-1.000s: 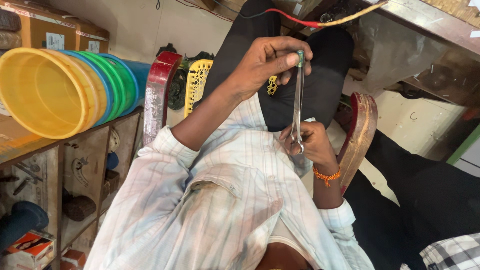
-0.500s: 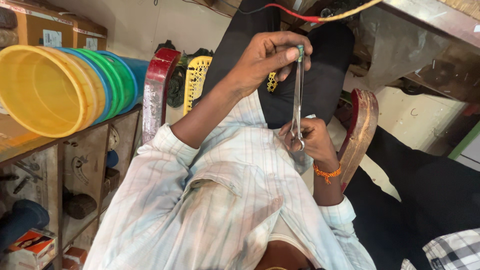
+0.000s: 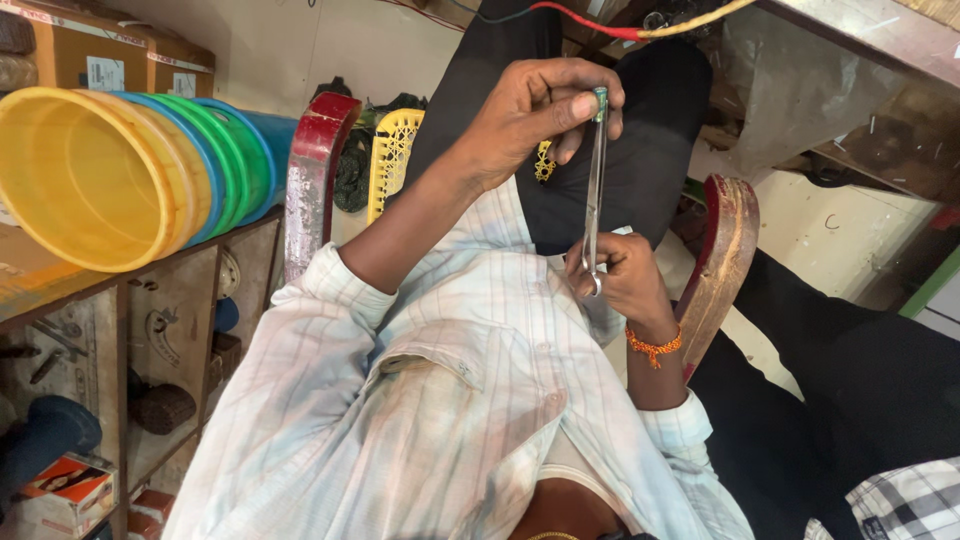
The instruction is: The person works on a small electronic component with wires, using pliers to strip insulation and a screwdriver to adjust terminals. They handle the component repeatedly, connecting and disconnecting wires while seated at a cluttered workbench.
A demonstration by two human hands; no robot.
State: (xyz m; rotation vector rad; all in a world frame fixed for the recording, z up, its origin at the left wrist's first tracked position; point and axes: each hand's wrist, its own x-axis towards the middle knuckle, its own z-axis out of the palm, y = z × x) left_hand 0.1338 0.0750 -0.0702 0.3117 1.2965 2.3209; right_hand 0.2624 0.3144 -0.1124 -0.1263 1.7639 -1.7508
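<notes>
both hands clamped on long thin metal rod with green tip [image 3: 594, 190], left hand [image 3: 535, 115] pinching top, right hand [image 3: 620, 275] gripping bottom end, above black-trousered lap [image 3: 620, 160], work seemingly midway.

The thin rod [image 3: 594, 190] looks like polished metal. The stacked tubs [image 3: 120, 175] are smooth, glossy plastic. The shirt [image 3: 440, 420] is soft striped cloth; the chair arms [image 3: 310, 180] are worn, lacquered wood.
</notes>
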